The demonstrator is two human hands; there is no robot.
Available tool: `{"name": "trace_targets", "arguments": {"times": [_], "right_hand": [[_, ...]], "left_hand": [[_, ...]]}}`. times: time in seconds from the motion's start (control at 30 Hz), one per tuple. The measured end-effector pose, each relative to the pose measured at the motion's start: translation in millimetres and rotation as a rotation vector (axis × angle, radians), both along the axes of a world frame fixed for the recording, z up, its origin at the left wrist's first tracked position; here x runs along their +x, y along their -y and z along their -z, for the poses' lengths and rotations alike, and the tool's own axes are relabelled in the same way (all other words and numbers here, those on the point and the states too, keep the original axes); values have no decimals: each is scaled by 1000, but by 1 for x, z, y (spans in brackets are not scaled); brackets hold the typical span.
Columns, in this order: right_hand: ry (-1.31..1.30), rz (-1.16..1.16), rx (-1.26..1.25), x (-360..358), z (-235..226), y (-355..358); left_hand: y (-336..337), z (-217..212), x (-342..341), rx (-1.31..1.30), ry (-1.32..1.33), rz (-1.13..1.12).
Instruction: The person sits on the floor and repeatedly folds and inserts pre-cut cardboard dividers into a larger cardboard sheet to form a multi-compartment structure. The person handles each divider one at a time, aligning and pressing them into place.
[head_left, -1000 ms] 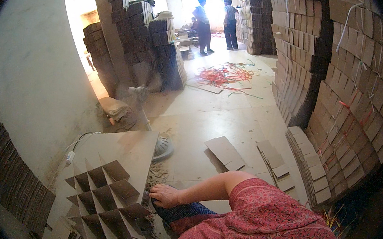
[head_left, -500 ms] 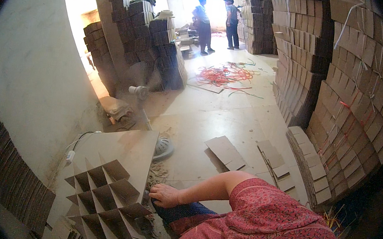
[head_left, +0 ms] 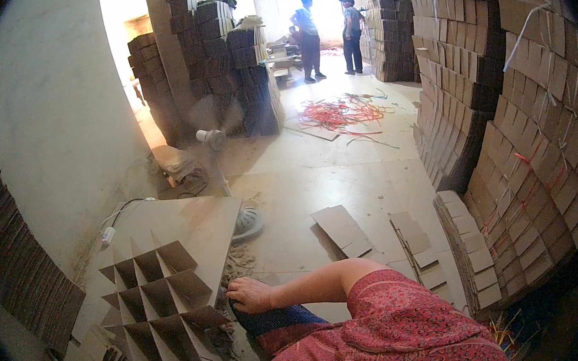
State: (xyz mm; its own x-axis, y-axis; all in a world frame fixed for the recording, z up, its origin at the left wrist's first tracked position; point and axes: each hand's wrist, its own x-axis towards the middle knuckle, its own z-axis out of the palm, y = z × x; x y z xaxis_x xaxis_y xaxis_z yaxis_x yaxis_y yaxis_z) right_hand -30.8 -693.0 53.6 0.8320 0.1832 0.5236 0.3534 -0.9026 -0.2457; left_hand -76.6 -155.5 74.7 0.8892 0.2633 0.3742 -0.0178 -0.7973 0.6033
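hand hasn't budged from a second ago, no progress really | grip looks curled shut on the near right edge of the cardboard divider grid, which sits low left on a flat cardboard sheet | other hand out of view | fan beyond

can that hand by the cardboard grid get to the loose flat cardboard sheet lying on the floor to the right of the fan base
Probably not from there. The hand rests at the edge of the cardboard divider grid, while the flat cardboard sheet lies apart across open floor; nothing blocks the way, but the arm would need a long stretch.
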Motion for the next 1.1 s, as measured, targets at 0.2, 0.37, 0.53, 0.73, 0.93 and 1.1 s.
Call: {"name": "trace_targets", "arguments": {"times": [0.2, 0.37, 0.53, 0.73, 0.93, 1.1], "right_hand": [[-140, 14, -31, -5, -17, -2], [-125, 18, -27, -6, -16, -1], [-82, 12, -19, -5, -10, 0], [-121, 6, -24, -3, -8, -1], [26, -32, 74, 6, 10, 3], [272, 42, 453, -5, -33, 4]], "left_hand": [[-3, 2, -1, 9, -6, -11], [2, -3, -1, -18, -46, -11], [7, -9, -4, -52, -101, -15], [-13, 10, 1, 73, -50, 8], [-17, 22, 0, -16, -218, -104], [-10, 17, -3, 154, -172, -53]]}}
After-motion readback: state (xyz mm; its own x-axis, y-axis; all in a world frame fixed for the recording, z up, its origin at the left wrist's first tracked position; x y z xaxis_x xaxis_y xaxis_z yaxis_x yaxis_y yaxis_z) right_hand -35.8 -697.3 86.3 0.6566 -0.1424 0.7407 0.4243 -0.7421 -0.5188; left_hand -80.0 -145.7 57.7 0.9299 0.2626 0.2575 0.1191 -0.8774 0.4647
